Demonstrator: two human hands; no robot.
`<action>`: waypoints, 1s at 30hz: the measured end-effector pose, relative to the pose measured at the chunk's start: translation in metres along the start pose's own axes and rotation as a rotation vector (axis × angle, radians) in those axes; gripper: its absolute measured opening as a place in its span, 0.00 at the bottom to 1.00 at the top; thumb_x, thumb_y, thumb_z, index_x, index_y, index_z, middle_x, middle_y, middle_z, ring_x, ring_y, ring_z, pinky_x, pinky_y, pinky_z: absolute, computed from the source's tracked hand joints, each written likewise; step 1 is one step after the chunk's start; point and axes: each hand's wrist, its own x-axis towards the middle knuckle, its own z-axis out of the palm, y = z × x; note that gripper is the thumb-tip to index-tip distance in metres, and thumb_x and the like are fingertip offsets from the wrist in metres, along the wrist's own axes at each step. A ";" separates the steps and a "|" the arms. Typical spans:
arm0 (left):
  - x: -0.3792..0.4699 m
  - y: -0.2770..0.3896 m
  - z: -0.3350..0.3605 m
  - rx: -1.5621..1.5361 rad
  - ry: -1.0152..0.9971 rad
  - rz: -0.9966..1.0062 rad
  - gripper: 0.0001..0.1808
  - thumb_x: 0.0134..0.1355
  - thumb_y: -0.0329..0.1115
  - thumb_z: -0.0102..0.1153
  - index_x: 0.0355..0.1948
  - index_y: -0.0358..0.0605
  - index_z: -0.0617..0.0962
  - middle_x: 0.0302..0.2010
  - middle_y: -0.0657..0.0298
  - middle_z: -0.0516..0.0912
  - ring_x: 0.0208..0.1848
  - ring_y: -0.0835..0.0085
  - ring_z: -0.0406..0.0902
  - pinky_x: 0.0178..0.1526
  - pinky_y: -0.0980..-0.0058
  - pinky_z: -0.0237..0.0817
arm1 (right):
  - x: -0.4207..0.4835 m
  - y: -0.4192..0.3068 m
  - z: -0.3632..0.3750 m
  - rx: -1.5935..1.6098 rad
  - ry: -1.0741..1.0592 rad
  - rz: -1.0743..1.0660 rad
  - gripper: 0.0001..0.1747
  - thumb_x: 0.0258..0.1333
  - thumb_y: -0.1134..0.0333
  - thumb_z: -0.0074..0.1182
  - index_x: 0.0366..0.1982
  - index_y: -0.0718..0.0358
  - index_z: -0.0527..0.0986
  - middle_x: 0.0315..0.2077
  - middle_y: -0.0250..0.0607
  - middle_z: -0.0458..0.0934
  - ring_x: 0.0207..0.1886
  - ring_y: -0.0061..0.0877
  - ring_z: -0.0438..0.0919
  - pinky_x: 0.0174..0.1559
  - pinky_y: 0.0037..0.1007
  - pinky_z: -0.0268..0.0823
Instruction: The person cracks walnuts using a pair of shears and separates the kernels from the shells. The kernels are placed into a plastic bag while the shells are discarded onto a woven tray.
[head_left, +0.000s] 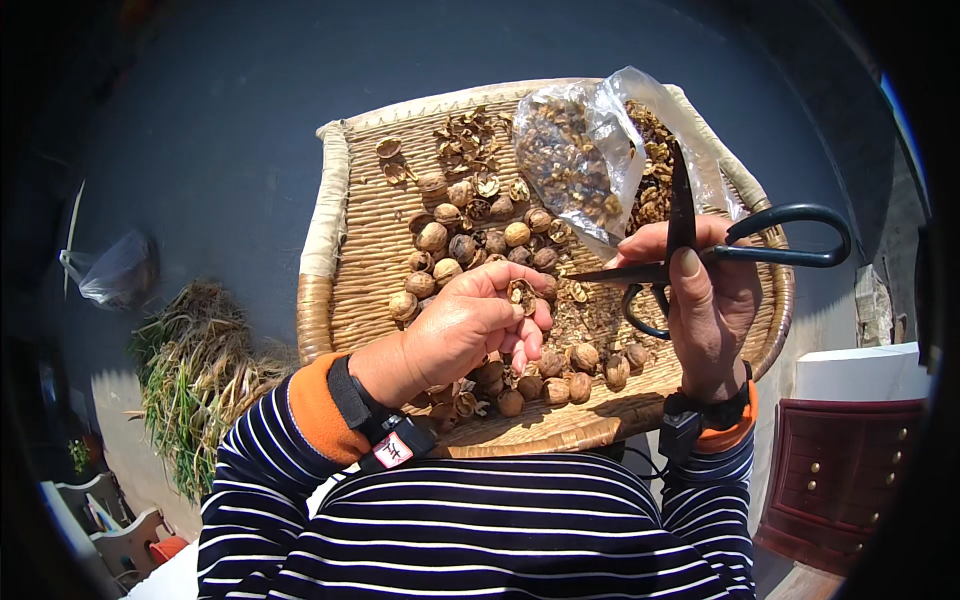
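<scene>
Between the thumb and fingers of my left hand (472, 311) is a half walnut (522, 297), its broken side turned up with some kernel inside. My right hand (709, 300) grips a pair of scissors (780, 238) with black handles. The blades are spread, one pointing up and the other towards the half walnut, apart from it. Below both hands lies a woven wicker tray (367, 300). Whole walnuts (431, 237) and cracked ones are spread over its middle, and several more walnuts (556, 391) lie along the near side.
A clear plastic bag (570, 150) of walnut kernels leans at the tray's far right. Shell pieces (472, 139) are heaped at the far side. On the floor to the left are a pile of green onions (199, 390) and a tied plastic bag (116, 270). A dark red cabinet (840, 472) stands right.
</scene>
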 end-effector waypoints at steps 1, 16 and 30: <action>0.001 0.001 0.000 -0.007 0.007 0.004 0.20 0.61 0.20 0.40 0.55 0.37 0.66 0.42 0.51 0.76 0.35 0.64 0.80 0.35 0.70 0.74 | -0.006 0.004 0.003 0.064 0.003 -0.018 0.12 0.68 0.65 0.45 0.44 0.69 0.69 0.37 0.51 0.79 0.39 0.32 0.82 0.42 0.34 0.78; 0.006 -0.004 0.001 -0.036 -0.024 0.114 0.21 0.70 0.31 0.43 0.61 0.34 0.68 0.47 0.48 0.77 0.40 0.61 0.80 0.40 0.68 0.76 | -0.011 0.028 0.005 0.221 0.061 0.238 0.09 0.67 0.71 0.47 0.45 0.68 0.70 0.36 0.42 0.80 0.39 0.22 0.80 0.41 0.25 0.76; -0.002 -0.008 0.003 0.085 0.014 0.180 0.22 0.70 0.30 0.44 0.63 0.35 0.67 0.46 0.51 0.77 0.40 0.64 0.80 0.40 0.68 0.76 | -0.011 0.044 0.014 0.301 0.107 0.309 0.11 0.69 0.66 0.46 0.46 0.68 0.68 0.34 0.46 0.80 0.36 0.27 0.81 0.40 0.30 0.78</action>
